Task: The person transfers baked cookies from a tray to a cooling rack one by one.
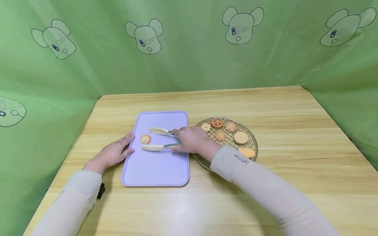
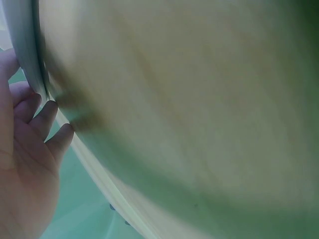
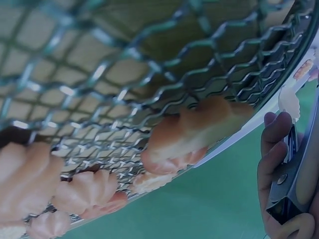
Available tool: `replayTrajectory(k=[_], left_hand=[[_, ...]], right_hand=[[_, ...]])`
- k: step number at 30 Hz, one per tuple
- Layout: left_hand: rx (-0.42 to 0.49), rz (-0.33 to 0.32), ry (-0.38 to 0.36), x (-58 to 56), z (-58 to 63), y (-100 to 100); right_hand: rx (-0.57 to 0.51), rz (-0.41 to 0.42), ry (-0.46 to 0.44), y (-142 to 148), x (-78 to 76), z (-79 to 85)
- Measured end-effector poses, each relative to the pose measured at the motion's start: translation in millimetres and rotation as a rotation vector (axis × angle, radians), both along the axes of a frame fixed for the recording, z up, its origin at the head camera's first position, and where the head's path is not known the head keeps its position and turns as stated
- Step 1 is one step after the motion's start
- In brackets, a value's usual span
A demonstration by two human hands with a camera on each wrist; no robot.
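Note:
My right hand (image 1: 192,139) grips a pair of metal tongs (image 1: 172,145) with cream-coloured tips, held over the lilac tray (image 1: 159,170). Their two arms stand spread apart, pointing left. A round, pale cookie with a browned edge (image 1: 145,139) lies on the tray just left of the tips, with nothing between them. At the tray's left edge, my left hand (image 1: 113,152) touches the rim with thumb and fingers extended. The right wrist view shows fingers (image 3: 276,132) wrapped round the tongs' handle (image 3: 289,184).
Right of the tray is a round wire rack (image 1: 254,141), partly under my right forearm. It bears several cookies, among them a pretzel-shaped one (image 1: 217,123), a round dimpled one (image 1: 241,138) and an orange oval one (image 1: 246,152). A green curtain (image 1: 189,72) hangs behind the wooden table (image 1: 295,137).

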State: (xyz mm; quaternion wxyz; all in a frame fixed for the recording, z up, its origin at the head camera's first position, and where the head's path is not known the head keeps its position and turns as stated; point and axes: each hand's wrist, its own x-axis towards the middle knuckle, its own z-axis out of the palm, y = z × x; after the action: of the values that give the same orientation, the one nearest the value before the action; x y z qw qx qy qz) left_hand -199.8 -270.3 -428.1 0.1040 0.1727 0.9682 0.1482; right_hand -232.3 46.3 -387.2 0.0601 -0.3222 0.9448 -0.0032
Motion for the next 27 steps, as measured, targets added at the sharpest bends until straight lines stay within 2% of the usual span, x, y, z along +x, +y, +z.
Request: replayTrajectory(k=[15, 27], left_hand=[[0.002, -0.004, -0.007, 0.2, 1.6, 0.4], [0.002, -0.002, -0.01, 0.3, 0.2, -0.7]], right_hand=[[-0.008, -0.054, -0.038, -12.1, 2.8, -0.5], [0.018, -0.052, -0.03, -17.0, 5.9, 2.8]])
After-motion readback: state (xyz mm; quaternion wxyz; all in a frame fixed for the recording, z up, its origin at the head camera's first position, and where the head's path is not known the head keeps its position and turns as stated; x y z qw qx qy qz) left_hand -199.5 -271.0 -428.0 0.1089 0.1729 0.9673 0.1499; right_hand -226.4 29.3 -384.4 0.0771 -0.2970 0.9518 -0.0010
